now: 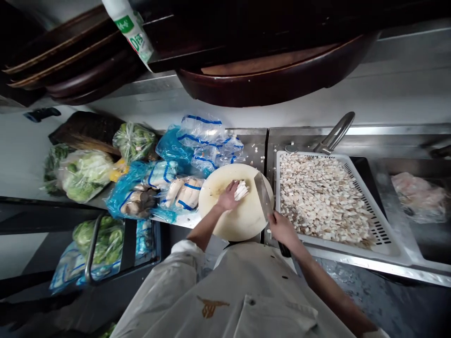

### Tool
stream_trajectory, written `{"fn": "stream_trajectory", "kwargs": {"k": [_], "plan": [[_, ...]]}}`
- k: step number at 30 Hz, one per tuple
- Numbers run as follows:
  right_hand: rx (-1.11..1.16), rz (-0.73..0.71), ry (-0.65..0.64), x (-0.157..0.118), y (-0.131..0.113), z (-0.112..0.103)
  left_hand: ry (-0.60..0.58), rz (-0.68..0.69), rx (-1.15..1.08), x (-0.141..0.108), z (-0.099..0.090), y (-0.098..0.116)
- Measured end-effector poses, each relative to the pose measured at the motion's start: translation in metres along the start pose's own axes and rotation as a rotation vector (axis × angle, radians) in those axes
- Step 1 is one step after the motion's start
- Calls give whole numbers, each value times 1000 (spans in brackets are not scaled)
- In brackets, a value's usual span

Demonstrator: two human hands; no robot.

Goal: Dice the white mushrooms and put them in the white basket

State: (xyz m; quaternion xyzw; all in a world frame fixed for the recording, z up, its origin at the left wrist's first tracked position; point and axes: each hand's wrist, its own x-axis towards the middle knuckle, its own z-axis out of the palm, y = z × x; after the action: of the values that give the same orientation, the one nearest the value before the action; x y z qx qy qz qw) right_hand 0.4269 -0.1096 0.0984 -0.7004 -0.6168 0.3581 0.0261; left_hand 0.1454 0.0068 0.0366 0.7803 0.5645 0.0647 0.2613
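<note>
A round, pale cutting board (229, 225) lies on the steel counter in front of me. On it, my left hand (229, 196) touches the left side of a small pile of white cut strips (241, 190); its fingers are close together. My right hand (283, 228) is closed on a cleaver (263, 195) at the board's right edge, with the wide blade angled up and left and the dark handle end showing below my hand. To the right, a white perforated tray (400, 249) holds a thick layer of chopped pale pieces (324, 197).
Bags of mushrooms (186, 192) and leafy greens (88, 171) crowd the counter's left. Crumpled clear bags (207, 136) lie behind the board. A faucet (336, 134) rises behind the tray. A large dark wooden vessel (268, 84) overhangs the back. A bag (419, 195) sits in the right sink.
</note>
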Motion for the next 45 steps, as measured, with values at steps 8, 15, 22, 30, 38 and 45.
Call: {"fn": "stream_trajectory", "kwargs": {"k": [8, 15, 22, 30, 38, 45], "plan": [[-144, -93, -144, 11, -45, 9, 8, -6, 164, -18, -8, -18], [-150, -121, -135, 20, -60, 24, 59, -42, 243, -2, -5, 8], [-214, -67, -35, 15, -61, -3, 26, 0, 146, -16, -12, -7], [-290, -39, -28, -16, -83, -22, 86, -21, 234, -32, 2, -3], [-290, -8, -100, 16, -95, 3, 19, 5, 288, -25, 0, -5], [-281, -1, -46, 19, -99, -2, 18, 39, 149, -32, -10, -18]]}}
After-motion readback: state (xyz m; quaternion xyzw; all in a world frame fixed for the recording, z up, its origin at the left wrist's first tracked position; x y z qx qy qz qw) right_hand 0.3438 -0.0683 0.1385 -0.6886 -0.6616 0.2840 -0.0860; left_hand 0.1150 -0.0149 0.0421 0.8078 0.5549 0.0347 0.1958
